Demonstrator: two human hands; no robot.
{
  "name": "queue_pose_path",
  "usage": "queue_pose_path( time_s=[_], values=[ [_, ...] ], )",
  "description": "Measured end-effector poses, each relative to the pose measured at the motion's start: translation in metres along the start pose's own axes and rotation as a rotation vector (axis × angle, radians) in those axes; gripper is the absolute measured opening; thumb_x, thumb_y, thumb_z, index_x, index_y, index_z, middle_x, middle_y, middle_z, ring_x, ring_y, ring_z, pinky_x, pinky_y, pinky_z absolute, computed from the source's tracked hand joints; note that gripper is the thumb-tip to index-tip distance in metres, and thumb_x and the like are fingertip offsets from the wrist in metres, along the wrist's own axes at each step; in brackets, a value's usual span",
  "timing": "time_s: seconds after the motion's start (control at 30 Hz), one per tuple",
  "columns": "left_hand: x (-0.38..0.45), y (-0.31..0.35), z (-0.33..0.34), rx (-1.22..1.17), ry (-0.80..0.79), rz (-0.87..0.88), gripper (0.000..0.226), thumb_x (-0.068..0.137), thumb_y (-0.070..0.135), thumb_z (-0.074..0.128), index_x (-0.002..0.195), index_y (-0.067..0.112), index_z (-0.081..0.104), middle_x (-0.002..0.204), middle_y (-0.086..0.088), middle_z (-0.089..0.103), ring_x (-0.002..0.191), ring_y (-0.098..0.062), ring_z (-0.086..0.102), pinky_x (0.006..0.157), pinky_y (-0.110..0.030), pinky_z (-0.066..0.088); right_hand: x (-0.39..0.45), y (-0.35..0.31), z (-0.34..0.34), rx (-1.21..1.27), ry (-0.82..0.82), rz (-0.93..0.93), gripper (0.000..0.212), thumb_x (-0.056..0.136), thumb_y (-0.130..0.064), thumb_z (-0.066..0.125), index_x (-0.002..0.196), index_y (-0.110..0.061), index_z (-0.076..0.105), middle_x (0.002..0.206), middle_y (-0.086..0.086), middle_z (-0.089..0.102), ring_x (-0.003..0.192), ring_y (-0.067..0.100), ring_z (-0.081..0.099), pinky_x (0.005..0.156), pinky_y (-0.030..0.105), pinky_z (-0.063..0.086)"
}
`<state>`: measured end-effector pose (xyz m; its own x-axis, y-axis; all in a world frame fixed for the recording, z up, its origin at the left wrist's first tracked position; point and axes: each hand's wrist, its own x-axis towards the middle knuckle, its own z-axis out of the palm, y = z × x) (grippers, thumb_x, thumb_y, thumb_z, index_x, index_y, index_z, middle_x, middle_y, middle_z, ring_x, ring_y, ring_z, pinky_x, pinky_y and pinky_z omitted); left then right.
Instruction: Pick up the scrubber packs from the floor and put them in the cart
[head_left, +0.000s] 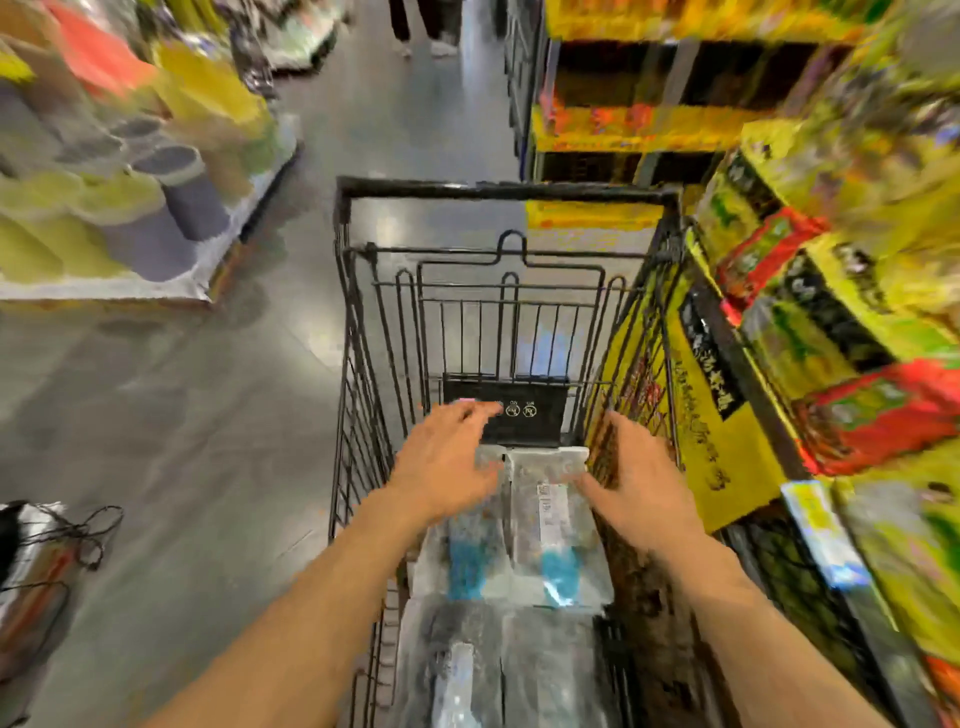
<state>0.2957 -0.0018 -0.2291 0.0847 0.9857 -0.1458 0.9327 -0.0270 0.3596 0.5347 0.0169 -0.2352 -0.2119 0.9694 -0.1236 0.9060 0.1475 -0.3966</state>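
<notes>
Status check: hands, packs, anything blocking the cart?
Left hand and right hand open, holding nothing, over the scrubber packs. Packs lie in the cart. Nothing in the way; frame blurred.

We've got one view only: head cam, wide-angle, looking fwd & down into the cart (506, 189) from close above, aisle floor (208, 415) left, shelves (779, 312) right, edges blurred.

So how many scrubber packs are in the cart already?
4 that I can make out: two side by side under the hands, one left and one right, and two nearer the camera, left and right. Blur may hide others underneath.
</notes>
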Motion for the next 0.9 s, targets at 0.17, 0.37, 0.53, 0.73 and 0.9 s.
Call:
queue_pose_path(
  time_s=[0.17,0.37,0.53,0.73,0.9],
  values=[
    [-0.036,0.026,-0.063,0.007,0.041,0.169,0.07,0.092,0.055,0.058,0.154,0.036,0.033,0.152,0.001,0.045,0.138,-0.027,0.044,0.111,-0.049,0.041,-0.075,-0.033,-0.068,-0.037,0.096,0.085,0.094,0.089,-0.073,0.056,0.156,-0.011,0.035,0.156,0.012,0.044,0.146,0.031,0.04,0.116,0.042,0.036],
    [-0.096,0.064,-0.114,0.026,0.059,0.484,0.068,0.094,0.053,0.059,0.154,0.035,0.033,0.147,0.006,0.048,0.129,-0.02,0.051,0.101,-0.04,0.047,-0.203,-0.064,-0.132,-0.126,0.241,0.244,0.086,0.093,-0.067,0.058,0.159,-0.019,0.031,0.159,0.004,0.041,0.147,0.026,0.039,0.115,0.039,0.037],
    [-0.148,0.126,-0.132,0.056,0.027,0.752,0.076,0.092,0.063,0.052,0.158,0.035,0.028,0.16,0.003,0.039,0.147,-0.02,0.037,0.119,-0.049,0.032,-0.326,-0.092,-0.169,-0.166,0.31,0.414,0.085,0.095,-0.061,0.06,0.161,-0.018,0.027,0.162,0.006,0.038,0.148,0.024,0.036,0.118,0.036,0.032],
    [-0.235,0.222,-0.126,0.117,-0.023,1.083,0.079,0.092,0.063,0.052,0.159,0.031,0.026,0.159,-0.001,0.041,0.145,-0.025,0.04,0.119,-0.045,0.033,-0.478,-0.107,-0.194,-0.166,0.451,0.705,0.088,0.092,-0.07,0.052,0.159,-0.018,0.03,0.161,0.006,0.04,0.147,0.025,0.039,0.114,0.036,0.035],
    [-0.334,0.305,-0.11,0.15,-0.099,1.349,0.086,0.084,0.07,0.044,0.157,0.027,0.034,0.154,-0.007,0.049,0.138,-0.029,0.048,0.111,-0.041,0.041,-0.617,-0.118,-0.186,-0.156,0.569,0.958,0.091,0.093,-0.071,0.054,0.162,-0.019,0.026,0.164,0.005,0.036,0.151,0.027,0.035,0.118,0.04,0.035]
  ],
)
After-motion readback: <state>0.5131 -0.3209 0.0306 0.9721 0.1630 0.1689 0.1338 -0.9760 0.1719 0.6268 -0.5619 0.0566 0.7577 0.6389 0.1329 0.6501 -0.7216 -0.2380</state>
